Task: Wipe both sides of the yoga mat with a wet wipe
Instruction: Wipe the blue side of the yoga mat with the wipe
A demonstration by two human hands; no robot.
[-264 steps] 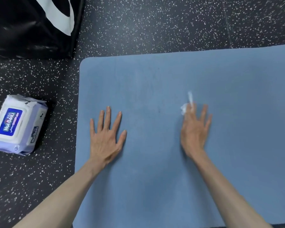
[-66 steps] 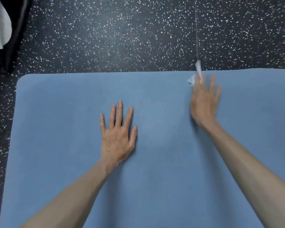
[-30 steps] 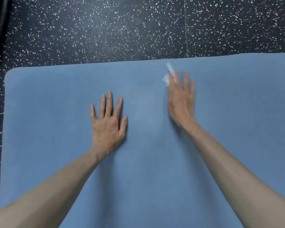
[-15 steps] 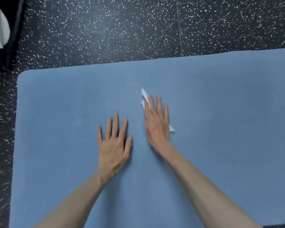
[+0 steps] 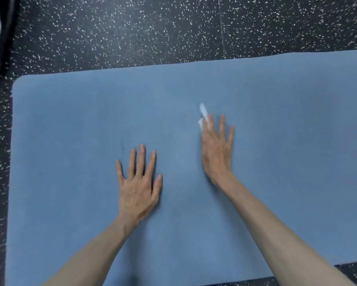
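- Overhead, a head-worn camera looks down at a blue yoga mat [image 5: 287, 141] lying flat on a black speckled floor [image 5: 132, 27], filling most of the view from the 9 o'clock side across to 3 o'clock.
- At about 7 o'clock of centre, the left hand [image 5: 139, 186] lies palm down on the mat, fingers straight and spread, holding nothing; it appears to steady the mat.
- At about 2 o'clock of the left hand, the right hand [image 5: 216, 153] presses flat, fingers straight, on a white wet wipe [image 5: 203, 114]. Only a crumpled corner pokes out past the fingertips at 12 o'clock; the rest is hidden beneath the hand, which looks motion-blurred.
- Risk: the wipe is pinned by pressure alone, not gripped, so a fast stroke could let it bunch up or slip free, leaving bare skin rubbing the mat.
- Risk: if the left hand eases off, the mat could likely creep or ripple on the floor.
- Risk: the patch beneath the left hand, and the mat's edges, could be missed.
- Risk: a single wipe may dry before the underside, not yet turned up, gets wiped.
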